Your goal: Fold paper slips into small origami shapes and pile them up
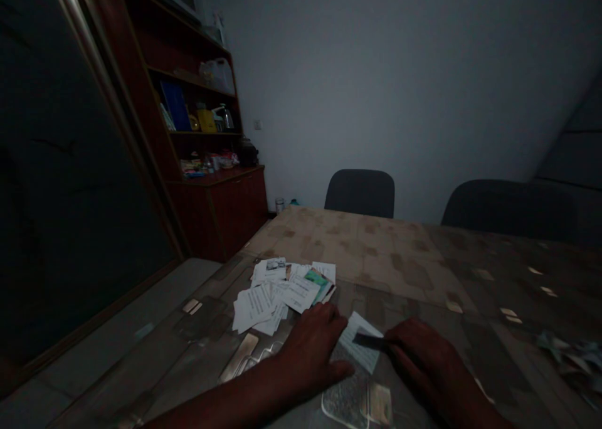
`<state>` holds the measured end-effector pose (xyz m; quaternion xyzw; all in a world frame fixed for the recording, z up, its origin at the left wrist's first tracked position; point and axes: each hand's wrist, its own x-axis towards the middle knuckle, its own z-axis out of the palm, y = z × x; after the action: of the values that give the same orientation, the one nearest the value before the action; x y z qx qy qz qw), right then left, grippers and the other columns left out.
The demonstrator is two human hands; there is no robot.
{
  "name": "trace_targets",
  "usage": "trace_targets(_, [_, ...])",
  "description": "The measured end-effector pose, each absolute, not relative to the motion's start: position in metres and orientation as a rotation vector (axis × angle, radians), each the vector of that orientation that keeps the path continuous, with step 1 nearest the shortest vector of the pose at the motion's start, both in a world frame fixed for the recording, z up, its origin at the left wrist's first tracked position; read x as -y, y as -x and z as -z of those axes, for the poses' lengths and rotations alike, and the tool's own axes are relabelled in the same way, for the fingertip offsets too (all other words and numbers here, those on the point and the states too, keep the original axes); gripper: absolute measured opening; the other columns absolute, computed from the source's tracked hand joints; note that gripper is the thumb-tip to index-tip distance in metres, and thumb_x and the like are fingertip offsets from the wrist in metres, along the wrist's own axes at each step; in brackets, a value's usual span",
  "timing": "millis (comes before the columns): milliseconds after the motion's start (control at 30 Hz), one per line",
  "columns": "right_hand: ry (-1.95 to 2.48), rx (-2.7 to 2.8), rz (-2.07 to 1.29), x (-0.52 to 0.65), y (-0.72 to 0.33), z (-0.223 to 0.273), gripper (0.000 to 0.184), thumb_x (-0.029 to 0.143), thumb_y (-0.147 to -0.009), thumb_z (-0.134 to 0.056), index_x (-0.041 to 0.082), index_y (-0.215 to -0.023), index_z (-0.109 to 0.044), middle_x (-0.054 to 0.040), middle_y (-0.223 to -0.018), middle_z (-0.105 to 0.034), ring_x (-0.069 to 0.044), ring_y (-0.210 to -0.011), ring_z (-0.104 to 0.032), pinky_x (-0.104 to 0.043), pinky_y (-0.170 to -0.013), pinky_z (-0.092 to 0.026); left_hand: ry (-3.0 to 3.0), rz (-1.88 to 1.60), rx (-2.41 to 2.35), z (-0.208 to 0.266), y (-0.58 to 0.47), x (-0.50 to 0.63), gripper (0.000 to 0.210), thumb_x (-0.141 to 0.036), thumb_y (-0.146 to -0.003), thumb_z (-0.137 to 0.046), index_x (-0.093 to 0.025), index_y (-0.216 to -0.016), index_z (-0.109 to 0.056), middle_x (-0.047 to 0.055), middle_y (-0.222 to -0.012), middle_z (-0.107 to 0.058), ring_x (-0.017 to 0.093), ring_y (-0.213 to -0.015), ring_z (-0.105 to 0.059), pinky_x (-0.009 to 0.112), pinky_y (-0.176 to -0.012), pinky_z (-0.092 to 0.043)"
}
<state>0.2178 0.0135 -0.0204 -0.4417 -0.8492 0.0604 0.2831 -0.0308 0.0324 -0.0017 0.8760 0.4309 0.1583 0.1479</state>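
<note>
A small printed paper card [361, 352] lies at a slant on the table in front of me. My right hand [426, 357] comes in from the right, fingers closed around one end of a dark, flat, narrow strip [369, 341]. The strip's free end is over the card; its exact kind is too dim to make out. At the card's left edge, my left hand [314, 344] rests palm down, thumb spread from the fingers. Just beyond it is a loose pile of printed cards [256, 307], one with a green face [317, 280].
A patterned, shiny cover lies over the table [399, 259]. At the right edge sits a crumpled heap of paper-like pieces [576, 360]. Two dark chairs [360, 192] stand along the far side. A red-brown shelf cabinet [235, 203] is at the back left.
</note>
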Motion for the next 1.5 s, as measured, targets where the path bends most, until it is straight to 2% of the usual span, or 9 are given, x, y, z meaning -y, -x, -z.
trace_targets(133, [1.240, 2.185, -0.303, -0.016, -0.218, 0.028, 0.018, 0.023, -0.091, -0.048, 0.023, -0.088, -0.066, -0.0051, -0.081, -0.071, -0.022, -0.072, -0.067, -0.032, -0.066, -0.052, -2.596, -0.438, -1.170, 0.001, 0.015, -0.040, 0.064, -0.047, -0.068, -0.081, -0.021, -0.121, -0.057, 0.010, -0.126, -0.055, 0.031, -0.113, -0.051, 0.044, -0.095, -0.043])
trace_targets(267, [1.436, 1.956, -0.548, -0.019, -0.215, 0.023, 0.028, 0.039, -0.091, -0.044, 0.020, -0.084, -0.063, -0.0038, -0.073, -0.072, -0.022, -0.065, -0.068, -0.030, -0.058, -0.052, -2.627, -0.366, -1.263, 0.000, -0.001, -0.044, 0.062, -0.058, -0.065, -0.079, -0.018, -0.110, -0.063, 0.012, -0.117, -0.059, 0.033, -0.107, -0.054, 0.047, -0.091, -0.044])
trace_targets(567, [1.589, 1.685, -0.486, -0.023, -0.221, 0.019, 0.042, 0.054, -0.080, -0.047, 0.016, -0.084, -0.065, -0.0090, -0.071, -0.075, -0.028, -0.067, -0.070, -0.033, -0.058, -0.054, -2.670, -0.283, -1.350, -0.008, -0.023, -0.051, 0.017, -0.015, -0.080, -0.063, -0.011, -0.096, -0.067, 0.015, -0.100, -0.064, 0.028, -0.091, -0.061, 0.036, -0.077, -0.051])
trace_targets(667, [1.633, 1.555, -0.488, -0.026, -0.225, 0.021, 0.047, 0.055, -0.077, -0.050, 0.015, -0.095, -0.066, -0.0115, -0.082, -0.078, -0.031, -0.077, -0.073, -0.034, -0.064, -0.057, -2.692, -0.324, -1.348, -0.004, -0.025, -0.055, 0.023, -0.003, -0.083, -0.050, -0.013, -0.095, -0.066, 0.012, -0.095, -0.066, 0.025, -0.086, -0.063, 0.033, -0.073, -0.051])
trace_targets(1033, [1.279, 1.883, -0.141, -0.018, -0.220, 0.019, 0.021, 0.036, -0.090, -0.051, 0.022, -0.086, -0.066, -0.0057, -0.080, -0.073, -0.022, -0.071, -0.071, -0.029, -0.063, -0.057, -2.697, -0.804, -1.203, -0.017, 0.082, -0.043, 0.023, -0.011, -0.093, -0.046, -0.018, -0.110, -0.059, 0.010, -0.100, -0.065, 0.023, -0.091, -0.060, 0.034, -0.080, -0.050])
trace_targets(1100, [1.175, 1.962, 0.041, -0.020, -0.218, 0.022, 0.019, 0.030, -0.093, -0.049, 0.021, -0.099, -0.064, -0.0075, -0.086, -0.073, -0.022, -0.075, -0.071, -0.030, -0.065, -0.057, -2.686, -0.770, -1.251, -0.008, 0.105, -0.032, 0.026, -0.010, -0.094, -0.044, -0.020, -0.113, -0.057, 0.009, -0.101, -0.065, 0.021, -0.090, -0.061, 0.032, -0.078, -0.050])
trace_targets(1200, [1.117, 2.061, 0.243, -0.025, -0.215, 0.025, 0.036, 0.023, -0.095, -0.045, 0.016, -0.130, -0.050, -0.0123, -0.095, -0.072, -0.024, -0.079, -0.070, -0.034, -0.066, -0.057, -2.710, -0.577, -1.329, 0.005, 0.122, -0.019, 0.028, -0.011, -0.091, -0.049, -0.022, -0.116, -0.056, 0.007, -0.099, -0.066, 0.021, -0.085, -0.062, 0.031, -0.073, -0.051])
trace_targets(1267, [1.088, 2.152, 0.278, -0.028, -0.212, 0.025, 0.041, 0.018, -0.094, -0.041, 0.015, -0.135, -0.045, -0.0120, -0.090, -0.071, -0.023, -0.073, -0.068, -0.034, -0.062, -0.056, -2.726, -0.413, -1.362, 0.006, 0.124, -0.015, 0.029, -0.016, -0.090, -0.054, -0.021, -0.118, -0.056, 0.008, -0.097, -0.066, 0.023, -0.083, -0.062, 0.033, -0.070, -0.051])
trace_targets(1500, [1.000, 2.342, 0.261, -0.025, -0.207, 0.031, 0.026, 0.011, -0.091, -0.042, 0.017, -0.104, -0.063, -0.0092, -0.075, -0.066, -0.023, -0.064, -0.064, -0.034, -0.054, -0.051, -2.792, -0.281, -1.172, -0.025, 0.115, -0.010, 0.039, -0.042, -0.090, -0.056, -0.022, -0.124, -0.054, 0.010, -0.108, -0.065, 0.027, -0.092, -0.060, 0.038, -0.077, -0.051])
